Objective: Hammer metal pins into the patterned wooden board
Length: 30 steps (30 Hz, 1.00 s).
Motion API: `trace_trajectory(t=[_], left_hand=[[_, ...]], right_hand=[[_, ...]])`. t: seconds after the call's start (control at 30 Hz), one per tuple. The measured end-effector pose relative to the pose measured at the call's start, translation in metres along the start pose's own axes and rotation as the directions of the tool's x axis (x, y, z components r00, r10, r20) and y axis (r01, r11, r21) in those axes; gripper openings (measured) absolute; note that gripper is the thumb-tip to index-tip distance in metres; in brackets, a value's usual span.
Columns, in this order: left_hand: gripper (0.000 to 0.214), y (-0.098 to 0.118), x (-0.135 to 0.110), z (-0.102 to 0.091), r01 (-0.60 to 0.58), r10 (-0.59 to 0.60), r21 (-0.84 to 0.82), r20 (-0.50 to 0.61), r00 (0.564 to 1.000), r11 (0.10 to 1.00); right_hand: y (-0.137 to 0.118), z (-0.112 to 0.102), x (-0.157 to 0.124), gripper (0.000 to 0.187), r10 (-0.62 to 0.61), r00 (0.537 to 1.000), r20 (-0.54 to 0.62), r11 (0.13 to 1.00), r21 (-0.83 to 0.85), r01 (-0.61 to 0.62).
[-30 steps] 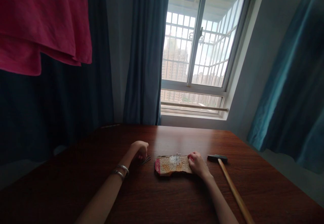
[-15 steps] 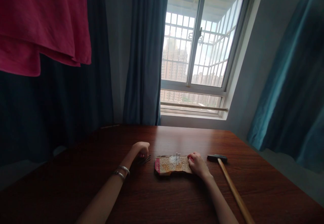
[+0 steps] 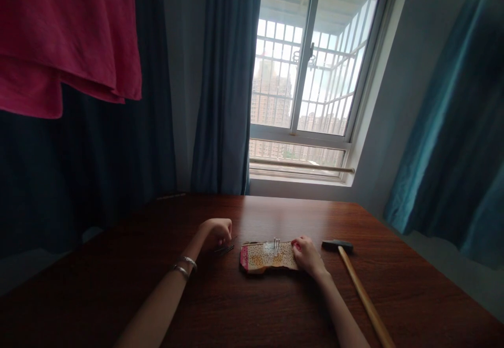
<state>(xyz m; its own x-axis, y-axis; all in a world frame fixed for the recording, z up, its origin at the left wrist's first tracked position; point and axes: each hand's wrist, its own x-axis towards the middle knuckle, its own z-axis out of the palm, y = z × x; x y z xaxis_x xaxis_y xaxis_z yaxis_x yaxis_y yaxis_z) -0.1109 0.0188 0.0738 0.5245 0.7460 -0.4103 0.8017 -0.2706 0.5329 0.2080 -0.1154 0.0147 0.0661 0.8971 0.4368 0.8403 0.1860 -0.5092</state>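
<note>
Head view gives us both of the person's hands low on a dark wooden table (image 3: 255, 311). We see the left hand (image 3: 218, 231) with its fingers curled downward, the fingertips over a small bunch of loose nails (image 3: 224, 249) that lie on the wood just below and right of them. The light is dim and the nails are thin, so we cannot tell whether those fingers pinch one or only touch the bunch. Two bracelets (image 3: 184, 265) sit on that wrist. Right of those fingers, near but apart, the board (image 3: 263, 259) lies flat on the table, pale and speckled, with a pink left end. Upright nails (image 3: 276, 243), three as far as we can make out, stand in it, closer to the right hand's fingers than to the left's. The right hand (image 3: 306, 256) grasps the board's right end, its fingers bent over the top face and closed on it, the fingertips just beside the upright nails. To the right of that hand, not touching it, we find the hammer (image 3: 356, 280). Its dark head (image 3: 337, 244) is about level with the knuckles and its wooden handle runs toward the table's near right edge. Beyond the fingers a window (image 3: 311, 75) stands between blue curtains (image 3: 224, 101), and a pink cloth (image 3: 66, 38) hangs at upper left.
</note>
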Motion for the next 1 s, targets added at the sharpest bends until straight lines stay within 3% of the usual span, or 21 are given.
trace_trajectory(t=[0.1,0.23,0.37,0.5,0.73,0.87,1.0], left_hand=[[0.009,0.005,0.000,-0.008,-0.109,0.117,-0.124,0.056,0.992,0.986],[0.014,0.024,-0.007,-0.010,-0.238,0.259,-0.291,0.035,0.965,0.927],[0.018,0.051,-0.016,-0.003,-0.324,0.338,-0.352,-0.024,0.941,0.878],[0.023,0.078,-0.022,0.007,-0.448,0.443,-0.372,-0.105,0.890,0.813],[0.032,0.115,-0.002,0.045,-0.562,0.431,-0.393,-0.375,0.821,0.728],[0.033,0.127,0.008,0.069,-0.594,0.418,-0.383,-0.451,0.789,0.708],[0.030,0.133,0.006,0.079,-0.602,0.397,-0.390,-0.489,0.777,0.697]], right_hand=[[-0.003,-0.001,0.002,0.024,-0.010,0.998,-0.067,0.999,0.032,0.012],[-0.013,-0.004,0.005,0.027,-0.047,0.989,-0.141,0.994,0.087,0.060],[-0.030,-0.006,0.002,0.026,-0.098,0.982,-0.164,0.979,0.163,0.125],[-0.049,-0.004,-0.003,0.023,-0.127,0.977,-0.169,0.950,0.264,0.169],[-0.064,0.001,-0.004,0.027,-0.065,0.979,-0.192,0.876,0.459,0.149],[-0.061,0.000,-0.002,0.030,-0.004,0.982,-0.188,0.834,0.541,0.107],[-0.056,-0.001,-0.001,0.031,0.051,0.984,-0.173,0.807,0.587,0.061]])
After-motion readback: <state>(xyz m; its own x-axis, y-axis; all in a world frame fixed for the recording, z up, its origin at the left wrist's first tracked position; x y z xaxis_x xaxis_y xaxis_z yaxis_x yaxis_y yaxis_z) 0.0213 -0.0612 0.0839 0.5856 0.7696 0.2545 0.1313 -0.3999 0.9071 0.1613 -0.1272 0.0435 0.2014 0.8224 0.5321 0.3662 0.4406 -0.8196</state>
